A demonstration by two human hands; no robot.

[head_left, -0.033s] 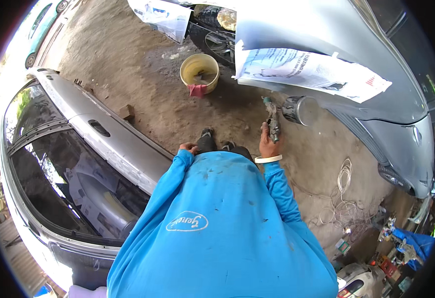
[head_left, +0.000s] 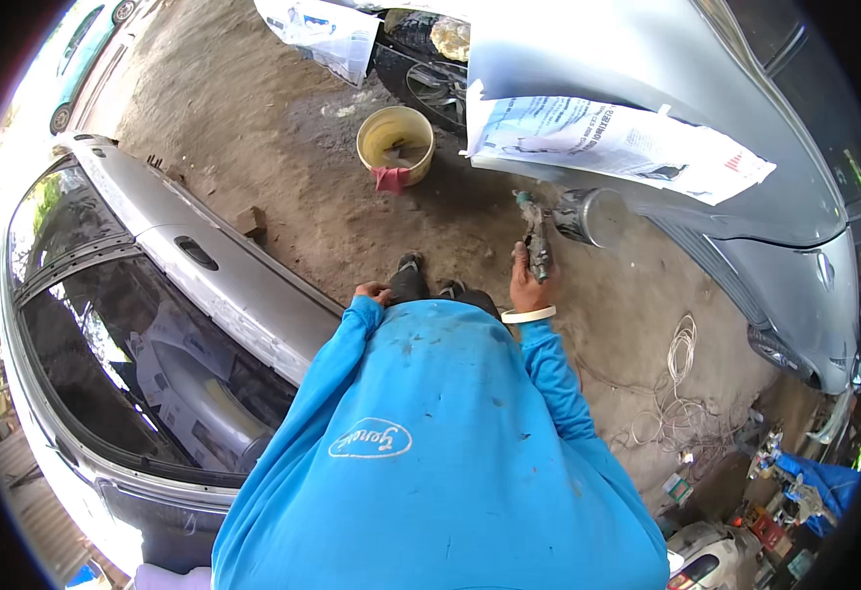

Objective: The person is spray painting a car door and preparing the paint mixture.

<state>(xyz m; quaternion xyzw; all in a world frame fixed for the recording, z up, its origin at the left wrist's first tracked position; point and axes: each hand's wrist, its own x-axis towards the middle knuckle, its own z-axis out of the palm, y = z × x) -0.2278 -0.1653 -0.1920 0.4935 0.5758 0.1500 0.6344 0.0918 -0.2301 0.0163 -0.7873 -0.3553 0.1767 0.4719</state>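
My right hand (head_left: pixel 531 287) grips a paint-spray gun (head_left: pixel 537 239) with a metal cup (head_left: pixel 588 218) at its side. The gun's tip points toward the silver body panel (head_left: pixel 607 49), which has printed paper sheets (head_left: pixel 617 146) taped along its lower part. My left hand (head_left: pixel 373 291) rests by my dark trouser leg, its fingers curled; whatever is in them, if anything, is hidden. A cream bucket (head_left: pixel 381 133) with a pink cloth (head_left: pixel 390 180) over its rim stands on the dirt ground, left of the papered panel.
A silver car (head_left: pixel 175 238) with masking inside lines my left side. A wheel (head_left: pixel 421 84) shows beside the panel. Coiled hose or cable (head_left: pixel 682 349) lies at right, near clutter and a blue tarp (head_left: pixel 824 482). A teal car (head_left: pixel 82 44) is farther off.
My right hand and the spray gun have shifted very slightly left. Everything else looks the same.
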